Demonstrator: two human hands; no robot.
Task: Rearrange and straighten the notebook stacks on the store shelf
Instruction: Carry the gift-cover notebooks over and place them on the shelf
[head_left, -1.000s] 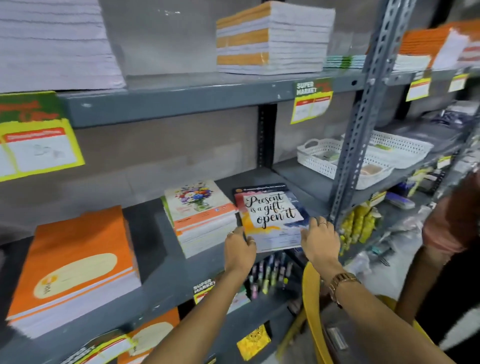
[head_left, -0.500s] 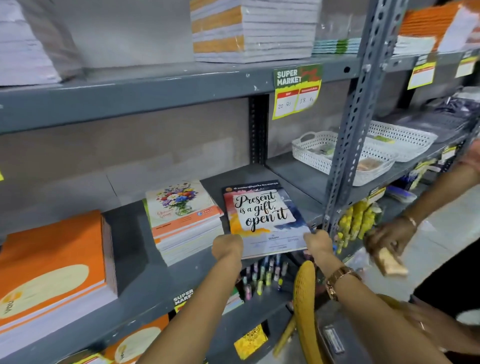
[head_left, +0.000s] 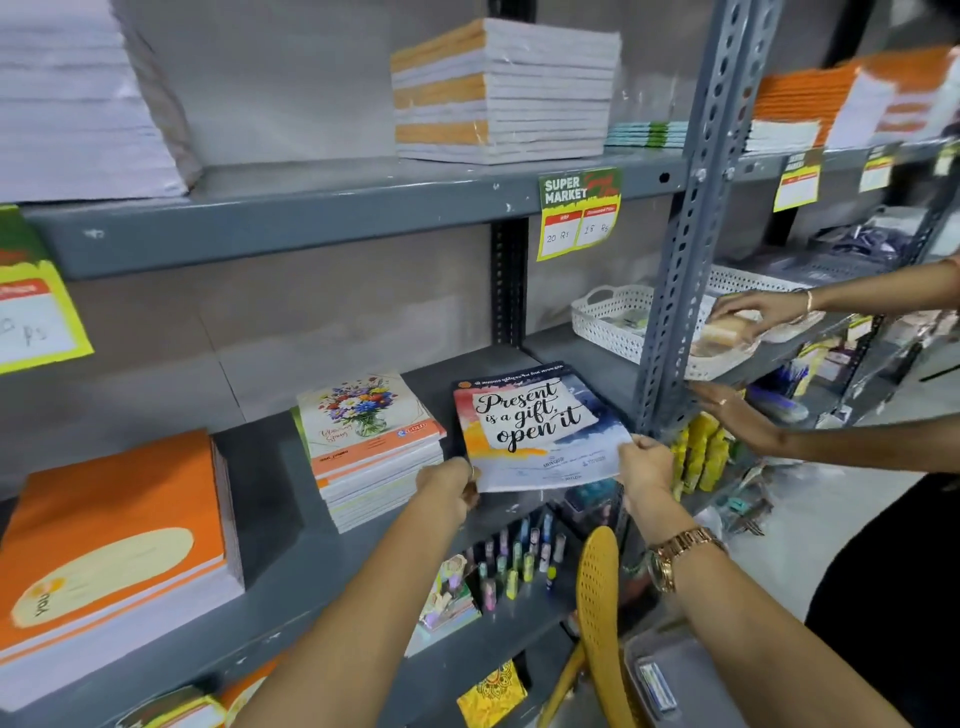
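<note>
A notebook stack topped by a "Present is a gift, open it" cover (head_left: 535, 426) lies on the grey middle shelf (head_left: 291, 561) beside the upright post. My left hand (head_left: 449, 488) grips its front left corner and my right hand (head_left: 644, 462) grips its front right corner; the front edge juts slightly past the shelf lip. To its left sits a floral-cover notebook stack (head_left: 371, 441), and further left a thick orange-cover stack (head_left: 114, 556).
The perforated steel post (head_left: 691, 228) stands right of my right hand. Another person's hands (head_left: 748, 317) reach into white baskets (head_left: 613, 322) on the right. More notebook stacks (head_left: 504, 93) fill the upper shelf. A yellow chair back (head_left: 597, 587) is below my arms.
My hands slid from the top of the cover to grip its front corners. The other person's hands came in from the right and reached up to the baskets.
</note>
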